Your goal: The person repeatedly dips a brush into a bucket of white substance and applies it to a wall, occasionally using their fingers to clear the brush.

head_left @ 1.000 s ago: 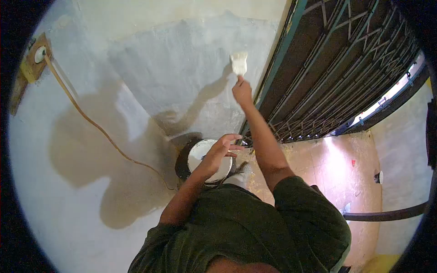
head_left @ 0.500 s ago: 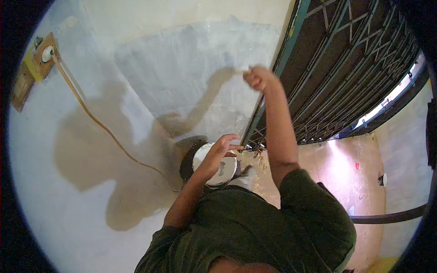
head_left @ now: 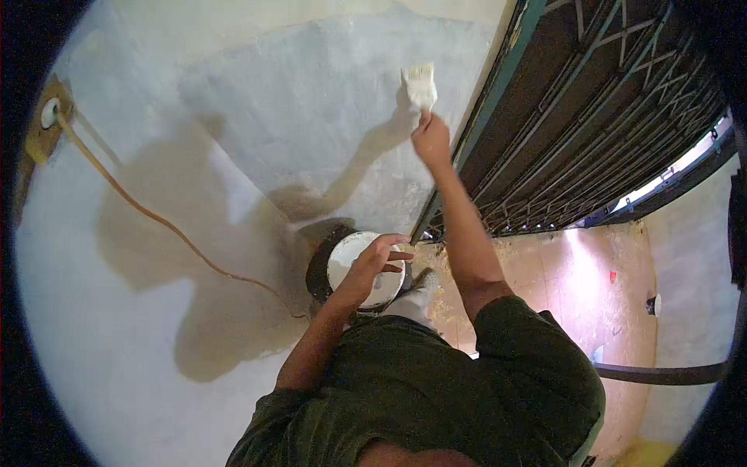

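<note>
My right hand (head_left: 433, 141) is closed around the handle of a wide paintbrush (head_left: 422, 87), its pale bristles pointing up along the wall. Behind the brush is a grey-blue coated patch of wall (head_left: 311, 101), with a cream band above it. My left hand (head_left: 377, 263) holds nothing, its fingers apart, and hangs over a white paint bucket (head_left: 339, 259). Whitish liquid shows inside the bucket, partly hidden by that hand.
A folding metal gate (head_left: 576, 117) stands right of the coated wall. An orange-brown cable (head_left: 167, 226) runs down the left wall from a socket (head_left: 50, 114). The tiled floor (head_left: 545, 280) is spattered, and a dark curved bar (head_left: 661, 374) crosses at right.
My right hand has swung the brush from blurred and edge-on to upright, with its broad face showing. The left hand stays over the bucket. The view has shifted slightly.
</note>
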The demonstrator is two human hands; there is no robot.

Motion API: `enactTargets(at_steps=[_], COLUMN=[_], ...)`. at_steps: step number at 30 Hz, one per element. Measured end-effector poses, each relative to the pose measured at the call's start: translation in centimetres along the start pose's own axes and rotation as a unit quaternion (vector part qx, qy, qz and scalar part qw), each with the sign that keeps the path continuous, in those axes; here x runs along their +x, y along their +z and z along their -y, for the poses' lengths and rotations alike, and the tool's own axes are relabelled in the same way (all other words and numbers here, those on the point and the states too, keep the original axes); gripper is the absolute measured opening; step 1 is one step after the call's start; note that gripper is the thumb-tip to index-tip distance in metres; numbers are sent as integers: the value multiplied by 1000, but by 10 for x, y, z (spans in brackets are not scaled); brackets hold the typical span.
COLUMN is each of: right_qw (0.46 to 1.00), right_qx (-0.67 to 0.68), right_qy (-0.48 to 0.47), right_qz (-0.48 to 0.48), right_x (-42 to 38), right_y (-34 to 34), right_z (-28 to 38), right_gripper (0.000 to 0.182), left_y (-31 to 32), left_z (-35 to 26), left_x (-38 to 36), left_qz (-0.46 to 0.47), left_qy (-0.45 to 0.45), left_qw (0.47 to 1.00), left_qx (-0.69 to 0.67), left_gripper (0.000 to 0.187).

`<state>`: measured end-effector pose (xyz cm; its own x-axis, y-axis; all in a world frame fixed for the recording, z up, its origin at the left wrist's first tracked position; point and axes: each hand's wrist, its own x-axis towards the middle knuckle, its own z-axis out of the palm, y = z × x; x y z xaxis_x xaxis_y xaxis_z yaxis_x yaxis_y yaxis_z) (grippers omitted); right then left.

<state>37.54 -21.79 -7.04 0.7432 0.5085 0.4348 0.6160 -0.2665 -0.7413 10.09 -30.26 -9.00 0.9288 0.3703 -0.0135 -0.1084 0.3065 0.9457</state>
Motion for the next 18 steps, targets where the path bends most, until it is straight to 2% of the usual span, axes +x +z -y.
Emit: enactTargets(at_steps=[2,4,7,9,10,11,12,13,14,15,16,17,18], right_qw=[998,987,986,978,978,959,902,900,912,853,854,876,871], right_qx=[52,77,43,-52,-51,-163,-268,-268,-116,46,45,107,164], right_qy=[40,118,146,184,186,90,-11,-10,222,436,434,294,146], right_qz=[15,73,66,81,85,216,340,342,326,283,283,366,439], right_x=[-29,-49,-90,-117,-129,-140,-151,-161,-167,-170,-171,-169,-163], right_y=[22,42,79,100,108,114,119,124,129,135,148,162,170], right_z=[-28,-68,-119,-157,-178,-201,-218,-227,-235,-241,-272,-315,-337], right_gripper=[29,30,32,32,32,29,27,27,23,20,20,25,34], left_y=[-5,-4,-6,-7,-7,-7,-7,-8,-9,-10,-11,-12,-13], left_z=[9,7,9,11,10,11,11,11,10,11,12,13,13], left_x=[3,2,1,0,0,-1,-2,-2,-2,-2,-2,-3,-4], left_qz=[-13,-23,-37,-43,-48,-53,-55,-58,-60,-60,-66,-73,-73], left_qy=[0,-8,-37,-60,-63,-66,-69,-60,-48,-46,-48,-49,-46], left_qw=[1000,1000,999,997,997,996,996,996,997,997,997,996,996], left_qx=[-14,-18,-13,-5,1,6,3,10,18,18,10,2,1], left_gripper=[56,57,62,66,67,68,68,68,68,68,69,71,71])
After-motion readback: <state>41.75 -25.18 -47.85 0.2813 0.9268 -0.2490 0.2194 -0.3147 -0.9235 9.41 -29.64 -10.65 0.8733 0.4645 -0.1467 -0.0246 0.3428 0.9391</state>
